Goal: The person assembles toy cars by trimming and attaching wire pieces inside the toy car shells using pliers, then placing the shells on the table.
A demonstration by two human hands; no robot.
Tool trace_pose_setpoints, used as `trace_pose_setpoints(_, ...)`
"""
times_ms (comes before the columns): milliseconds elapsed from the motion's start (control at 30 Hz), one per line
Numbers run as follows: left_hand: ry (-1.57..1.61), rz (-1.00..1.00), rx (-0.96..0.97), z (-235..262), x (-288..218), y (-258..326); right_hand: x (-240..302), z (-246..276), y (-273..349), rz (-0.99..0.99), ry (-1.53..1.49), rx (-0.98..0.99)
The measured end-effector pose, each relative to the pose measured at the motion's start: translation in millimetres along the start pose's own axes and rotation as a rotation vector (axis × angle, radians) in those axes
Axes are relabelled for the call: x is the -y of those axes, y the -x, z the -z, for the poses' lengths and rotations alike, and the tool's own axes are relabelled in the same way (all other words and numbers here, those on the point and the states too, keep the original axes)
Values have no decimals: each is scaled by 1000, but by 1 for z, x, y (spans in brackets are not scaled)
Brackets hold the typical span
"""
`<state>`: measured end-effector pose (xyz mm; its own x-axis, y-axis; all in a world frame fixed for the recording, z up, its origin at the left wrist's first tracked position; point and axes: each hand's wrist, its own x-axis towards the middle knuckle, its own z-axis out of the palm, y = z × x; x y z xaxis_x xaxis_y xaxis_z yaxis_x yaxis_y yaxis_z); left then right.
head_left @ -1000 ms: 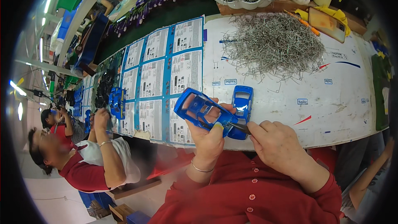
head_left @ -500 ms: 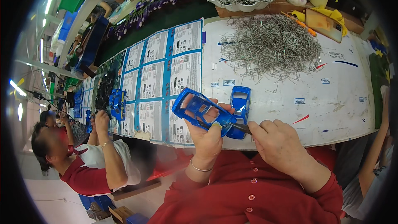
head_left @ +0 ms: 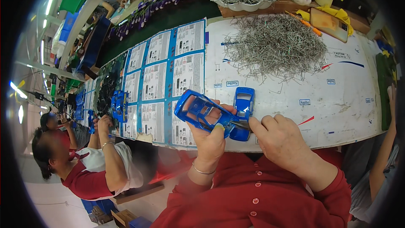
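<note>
Left hand (head_left: 211,137) is up off the tabletop (head_left: 337,101), fingers wrapped round one end of a blue shell (head_left: 202,110), a hollow toy-car body. Right hand (head_left: 280,137) is in close, fingers pressed together, pinching a thin metal pin (head_left: 239,123) against the shell's near end. The shell sits in the air just above the tabletop's front edge, right in front of the red shirt.

A second blue car (head_left: 242,112) lies on the tabletop just behind the hands, and a big heap of pins (head_left: 278,46) spreads further back. Printed cards (head_left: 168,71) run in rows to the left.

Risk here, I'd say: that pin is tiny and held only at the tips, so a slight twist of the shell could make it slide off or drop to the lap. The left grip covers just one end, so a hard push could tip the shell.

The shell's long axis runs from upper left down to lower right, its hollow underside turned toward the camera, far end pointing up-left toward the cards.
</note>
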<state>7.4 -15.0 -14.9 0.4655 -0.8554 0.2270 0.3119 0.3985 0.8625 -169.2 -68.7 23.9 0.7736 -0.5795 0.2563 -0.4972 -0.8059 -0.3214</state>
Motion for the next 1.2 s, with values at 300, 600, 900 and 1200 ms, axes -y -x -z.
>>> trace_pose_setpoints(300, 41, 92, -60, -3, -4, -2, -4, 0, -1, 66, 55, -31)
trace_pose_setpoints(600, -29, 128, -91, -4, 1, 2, -3, -3, -2, 59, 84, 39)
trace_pose_setpoints(900, -98, 4, -60, -8, 6, 2, -2, 0, -8, 111, 209, 43)
trace_pose_setpoints(1200, -43, 31, -172, -11, 1, -1, -1, 1, -10, 136, 239, -29)
